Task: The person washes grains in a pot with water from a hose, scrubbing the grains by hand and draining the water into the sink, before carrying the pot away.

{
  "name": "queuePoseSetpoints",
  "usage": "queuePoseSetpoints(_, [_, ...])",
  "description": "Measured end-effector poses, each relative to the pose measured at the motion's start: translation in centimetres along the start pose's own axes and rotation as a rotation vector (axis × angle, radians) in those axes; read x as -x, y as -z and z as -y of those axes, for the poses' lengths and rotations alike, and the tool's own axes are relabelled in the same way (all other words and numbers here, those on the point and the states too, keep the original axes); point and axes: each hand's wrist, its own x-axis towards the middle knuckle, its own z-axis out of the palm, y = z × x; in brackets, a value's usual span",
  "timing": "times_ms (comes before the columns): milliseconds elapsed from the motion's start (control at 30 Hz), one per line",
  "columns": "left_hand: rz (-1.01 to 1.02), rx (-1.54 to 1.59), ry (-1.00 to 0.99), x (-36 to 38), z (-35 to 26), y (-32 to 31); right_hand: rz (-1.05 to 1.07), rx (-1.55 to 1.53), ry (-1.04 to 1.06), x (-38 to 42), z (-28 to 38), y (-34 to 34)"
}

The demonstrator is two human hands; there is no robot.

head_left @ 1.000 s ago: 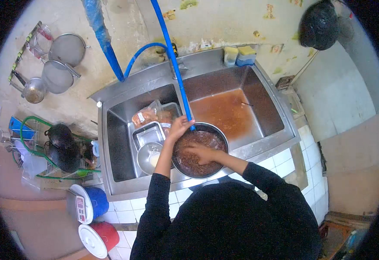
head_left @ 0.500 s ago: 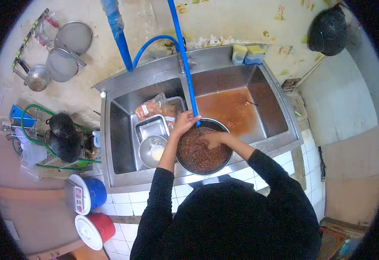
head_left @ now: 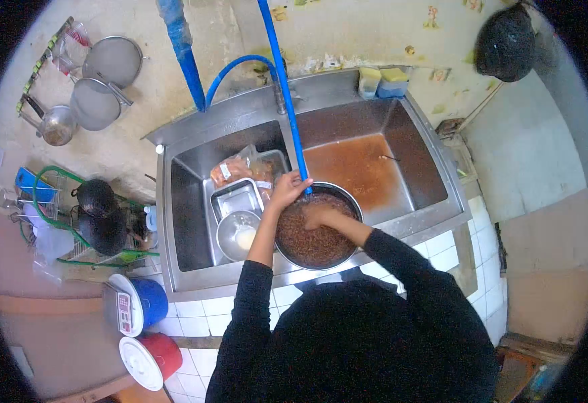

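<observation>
The left hand (head_left: 288, 190) is closed around the lower end of a blue hose (head_left: 286, 101), its fingers wrapped about it right at the far rim of a dark round pot (head_left: 351, 201). The hose runs up and away from those fingers toward the wall. The right hand (head_left: 319, 216) lies just beside the left, palm down in the pot, fingers sunk into the reddish-brown grains (head_left: 310, 242) that fill it; how far they are spread or curled cannot be told, and nothing seems to be gripped. The pot sits on the divider of a steel double sink (head_left: 193, 134), directly under both hands.

Beyond the right fingers, the right basin holds murky brown water (head_left: 361, 168). To the left of the left fingers, in the other basin, stand a square metal tray (head_left: 235, 197), a small steel bowl (head_left: 235, 235) nearer the person, and packets in clear plastic (head_left: 237, 169) farther off. Two sponges (head_left: 382, 82) rest on the sink's back edge, well apart from both hands.
</observation>
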Motion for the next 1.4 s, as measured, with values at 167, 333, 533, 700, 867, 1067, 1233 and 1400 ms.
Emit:
queuePoseSetpoints(167, [-0.004, -0.037, -0.01, -0.4, 1.0, 0.0, -0.129, 0.344, 0.243, 5.3, 1.4, -1.0])
queuePoseSetpoints(333, [0.006, 0.087, 0.052, 0.0, 0.4, -0.2, -0.291, 0.244, 0.259, 1.4, 2.5, -2.1])
queuePoseSetpoints(533, [-0.013, 0.081, 0.029, 0.2, -0.2, -0.3, 0.078, -0.174, -0.084, -0.3, 1.0, 1.3])
queuePoseSetpoints(700, [-0.004, 0.089, 0.022, 0.3, 0.1, -0.3, -0.11, -0.055, 0.014, 6.8, -0.5, 2.8])
queuePoseSetpoints(867, [0.008, 0.066, 0.041, 0.4, -0.8, -0.4, -0.327, 0.036, -0.305, 5.9, -1.4, -3.6])
queuePoseSetpoints(1067, [0.014, 0.004, 0.013, -0.4, 0.9, -0.2, -0.207, -0.368, -0.43, 6.3, -1.4, 0.0])
queuePoseSetpoints(1233, [-0.04, 0.01, 0.003, -0.2, 0.6, -0.1, -0.133, -0.879, 0.102, 3.0, -3.6, -4.9])
queuePoseSetpoints(1400, [-0.018, 0.023, 0.03, 0.2, -0.1, -0.2, -0.529, -0.453, 0.306, 2.2, -0.5, -5.4])
